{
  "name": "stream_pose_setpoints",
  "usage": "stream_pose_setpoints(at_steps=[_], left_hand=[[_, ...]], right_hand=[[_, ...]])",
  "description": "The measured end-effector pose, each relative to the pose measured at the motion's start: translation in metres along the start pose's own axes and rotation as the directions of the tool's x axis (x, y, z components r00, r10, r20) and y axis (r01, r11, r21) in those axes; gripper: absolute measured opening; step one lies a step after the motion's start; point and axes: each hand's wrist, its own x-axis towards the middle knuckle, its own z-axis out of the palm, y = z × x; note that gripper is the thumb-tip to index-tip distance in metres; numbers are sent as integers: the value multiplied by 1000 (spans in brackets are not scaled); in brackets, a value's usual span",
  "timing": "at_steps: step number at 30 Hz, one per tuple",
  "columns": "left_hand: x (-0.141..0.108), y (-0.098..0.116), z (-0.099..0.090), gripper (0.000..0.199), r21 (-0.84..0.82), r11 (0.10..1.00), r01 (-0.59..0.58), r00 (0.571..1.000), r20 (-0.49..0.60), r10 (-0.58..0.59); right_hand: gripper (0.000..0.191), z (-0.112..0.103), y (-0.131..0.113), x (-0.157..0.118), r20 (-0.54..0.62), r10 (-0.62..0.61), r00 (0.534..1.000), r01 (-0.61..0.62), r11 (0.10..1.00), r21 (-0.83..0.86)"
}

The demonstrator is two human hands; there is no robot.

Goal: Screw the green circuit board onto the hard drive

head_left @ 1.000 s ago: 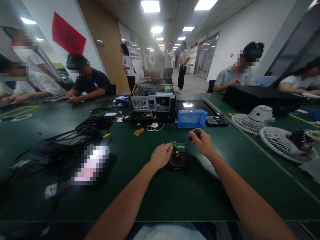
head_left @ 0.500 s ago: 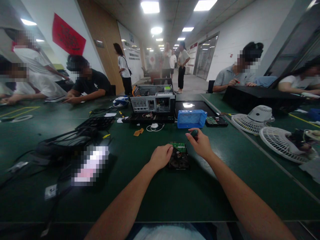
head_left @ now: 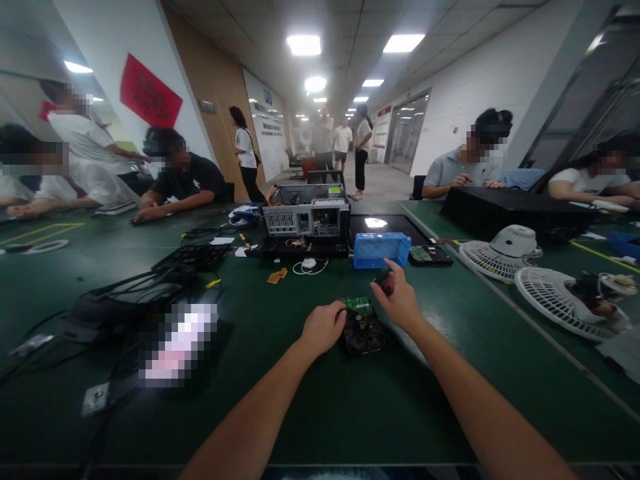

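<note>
A black device (head_left: pixel 363 335) with a green circuit board (head_left: pixel 358 306) at its far end lies on the green table, turned slightly. My left hand (head_left: pixel 324 327) is closed on its left edge, fingertips by the board. Just beyond its right side, my right hand (head_left: pixel 399 298) is raised, with its fingers curled around a small dark tool, mostly hidden by the palm and fingers. The tool's tip cannot be made out.
Beyond the device stand a blue bin (head_left: pixel 381 251) and an opened computer case (head_left: pixel 306 217). White fan parts (head_left: pixel 493 257) lie at the right. A headset (head_left: pixel 133 293), cables and a lit blurred screen (head_left: pixel 180 343) are at the left. People sit across the table.
The black device has turned a little under my left hand. My right hand has tilted, hiding more of the dark tool. The head view has shifted slightly upward.
</note>
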Motion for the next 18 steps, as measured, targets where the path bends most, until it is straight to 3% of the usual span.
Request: stream_pose_setpoints(at_steps=[18], left_hand=[[-3,2,2,29,-15,999,35,989,-141,-37]], right_hand=[[57,5,3,-3,-141,-86,986,86,996,-4]])
